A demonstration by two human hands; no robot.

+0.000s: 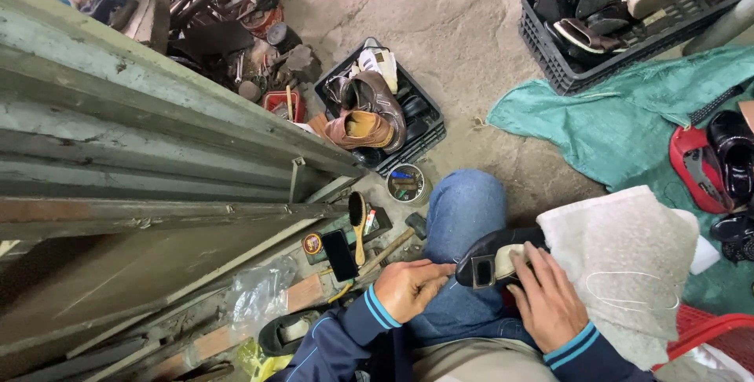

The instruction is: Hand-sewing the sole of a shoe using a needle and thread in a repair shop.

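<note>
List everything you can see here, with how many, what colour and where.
black shoe: one, black, on the lap, held by both hands
white cloth: one, off-white, over the right knee
small crate: one, black, centre floor, holding brown shoes
large crate: one, black, top right, holding dark footwear
green sheet: one, teal, right floor
brush: one, wooden, beside the left knee
hammer: one, wooden handle, by the brush
tin: one, round, in front of the knee
left hand: one, at the shoe's heel
right hand: one, on the shoe

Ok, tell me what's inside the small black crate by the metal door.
The small black crate holds brown leather shoes and a white-and-yellow item behind them. Whatever lies beneath the shoes is covered.
</note>
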